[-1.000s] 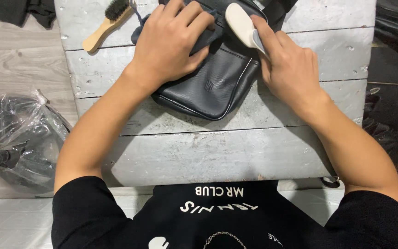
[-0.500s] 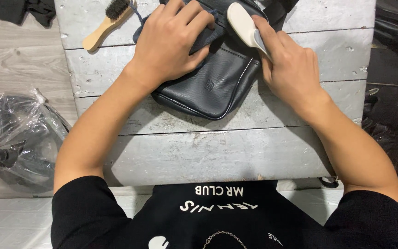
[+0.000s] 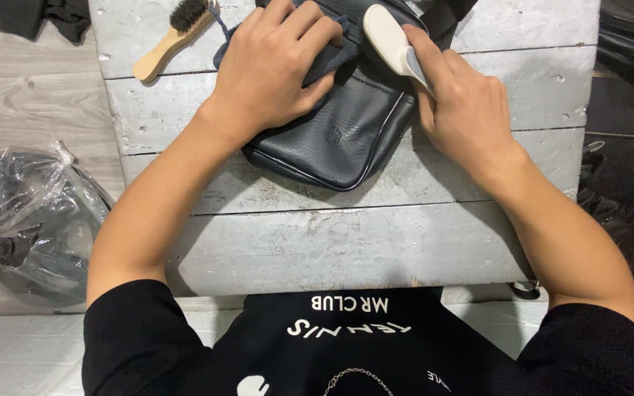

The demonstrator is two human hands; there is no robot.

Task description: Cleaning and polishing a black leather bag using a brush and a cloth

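Observation:
A small black leather bag (image 3: 346, 136) lies on a whitewashed plank table (image 3: 346, 235). My left hand (image 3: 273, 70) presses flat on the bag's upper left part, over a dark blue cloth (image 3: 221, 51) that peeks out beneath the fingers. My right hand (image 3: 464, 110) grips a white brush (image 3: 389, 38) by its handle, with the brush head resting on the top of the bag, index finger laid along its back.
A wooden brush with dark bristles (image 3: 170, 38) lies at the table's far left. A dark object wrapped in clear plastic (image 3: 27, 220) sits on the floor at left. Black fabric (image 3: 38, 16) lies at the top left; dark items stand at right.
The white brush and my right hand have shifted very slightly right and up on the bag. My left hand stays pressed in place.

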